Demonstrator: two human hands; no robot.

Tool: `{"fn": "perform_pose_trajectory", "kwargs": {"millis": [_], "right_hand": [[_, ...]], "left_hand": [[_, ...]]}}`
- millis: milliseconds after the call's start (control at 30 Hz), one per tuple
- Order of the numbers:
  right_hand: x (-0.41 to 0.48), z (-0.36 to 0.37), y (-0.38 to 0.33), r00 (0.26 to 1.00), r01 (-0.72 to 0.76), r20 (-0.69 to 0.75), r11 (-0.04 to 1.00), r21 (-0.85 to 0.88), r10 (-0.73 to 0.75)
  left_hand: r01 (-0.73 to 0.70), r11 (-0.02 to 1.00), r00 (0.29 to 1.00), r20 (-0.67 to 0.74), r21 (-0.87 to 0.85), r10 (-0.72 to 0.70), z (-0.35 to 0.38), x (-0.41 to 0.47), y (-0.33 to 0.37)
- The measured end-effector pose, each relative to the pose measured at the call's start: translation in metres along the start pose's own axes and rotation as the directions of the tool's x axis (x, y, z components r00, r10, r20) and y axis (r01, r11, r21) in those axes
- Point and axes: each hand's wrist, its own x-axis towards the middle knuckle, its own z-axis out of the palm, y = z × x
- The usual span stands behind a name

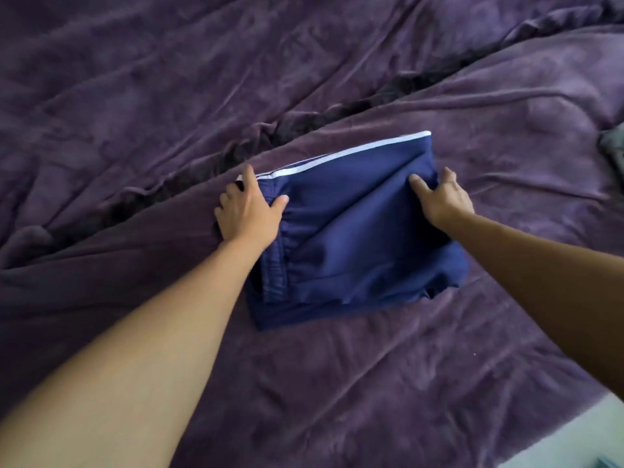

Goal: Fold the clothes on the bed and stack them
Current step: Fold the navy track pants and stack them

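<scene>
A navy blue garment with a white stripe along its far edge lies folded into a rough rectangle in the middle of the purple bed. My left hand holds its left end near the waistband, thumb on top and fingers curled at the edge. My right hand grips its right end, thumb on the cloth and fingers wrapped round the side. Both forearms reach in from the bottom of the view.
The purple blanket is wrinkled, with a dark fold line running diagonally behind the garment. A grey piece of cloth shows at the right edge. The bed's corner and pale floor lie at the bottom right.
</scene>
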Motion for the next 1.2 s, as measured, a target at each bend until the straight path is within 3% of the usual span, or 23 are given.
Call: {"fn": "perform_pose_trajectory", "kwargs": {"millis": [133, 333, 500, 833, 1033, 1200], "right_hand": [[-0.020, 0.014, -0.002, 0.991, 0.091, -0.104, 0.995, 0.026, -0.088], [-0.063, -0.026, 0.021, 0.911, 0.338, -0.239, 0.940, -0.033, -0.336], [-0.093, -0.081, 0.066, 0.899, 0.338, -0.290, 0.941, -0.015, -0.328], [-0.085, -0.240, 0.233, 0.888, 0.289, -0.378, 0.957, 0.016, -0.261], [-0.021, -0.337, 0.325, 0.874, 0.306, -0.411, 0.951, 0.048, -0.260], [0.042, -0.426, 0.350, 0.827, 0.382, -0.440, 0.924, -0.016, -0.350]], "left_hand": [[-0.108, 0.976, 0.991, -0.092, -0.187, 0.092, -0.007, -0.012, 0.003], [-0.292, 0.957, 0.937, -0.203, -0.007, 0.284, -0.029, -0.054, 0.014], [-0.344, 0.939, 0.913, -0.230, 0.013, 0.337, -0.048, -0.100, 0.060], [-0.461, 0.887, 0.879, -0.137, -0.003, 0.456, -0.022, -0.210, 0.246], [-0.477, 0.878, 0.868, -0.180, -0.042, 0.463, 0.012, -0.249, 0.385], [-0.463, 0.881, 0.868, -0.251, -0.096, 0.429, 0.021, -0.252, 0.483]]}}
